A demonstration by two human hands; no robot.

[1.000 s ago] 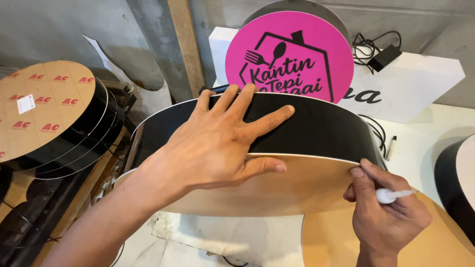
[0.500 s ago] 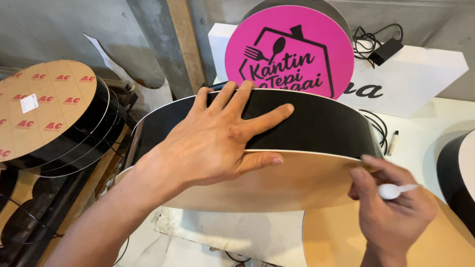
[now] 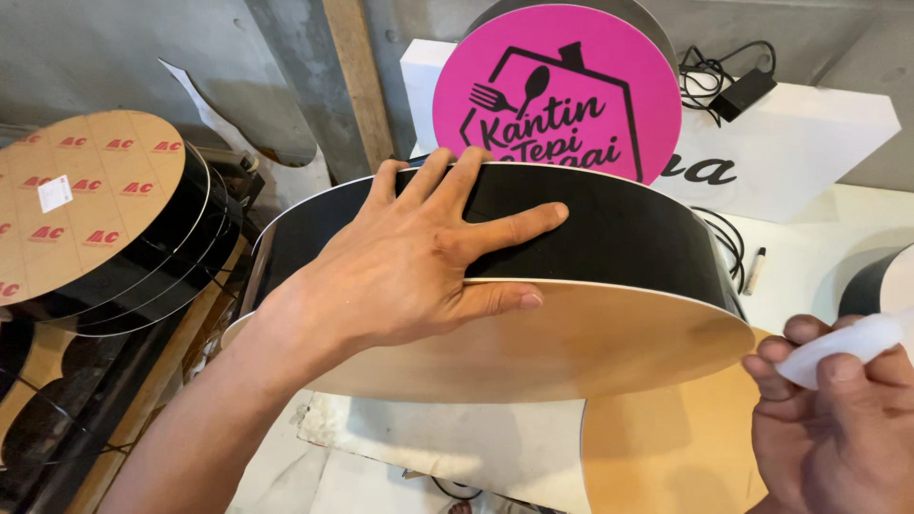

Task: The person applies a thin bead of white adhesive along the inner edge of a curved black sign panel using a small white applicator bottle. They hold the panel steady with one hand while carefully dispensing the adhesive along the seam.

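My left hand (image 3: 419, 257) lies flat with spread fingers on the black side band of a round sign box (image 3: 609, 228), thumb along the seam where the band meets its tan paper-covered face (image 3: 571, 343). The box is tilted up on edge. My right hand (image 3: 838, 419) is at the lower right, just off the box's rim, closed around a small white plastic tube or bottle (image 3: 847, 347) held like a pen.
A pink round sign (image 3: 562, 90) stands behind the box against a white sign box (image 3: 800, 143) with black cables. A stack of round black-rimmed discs (image 3: 86, 219) leans at left. A marker (image 3: 757, 269) lies on the white tabletop. Another tan disc (image 3: 666, 447) lies below.
My right hand has moved away from the box's rim toward the lower right, taking the white tube with it. My left hand has stayed pressed on the black band.
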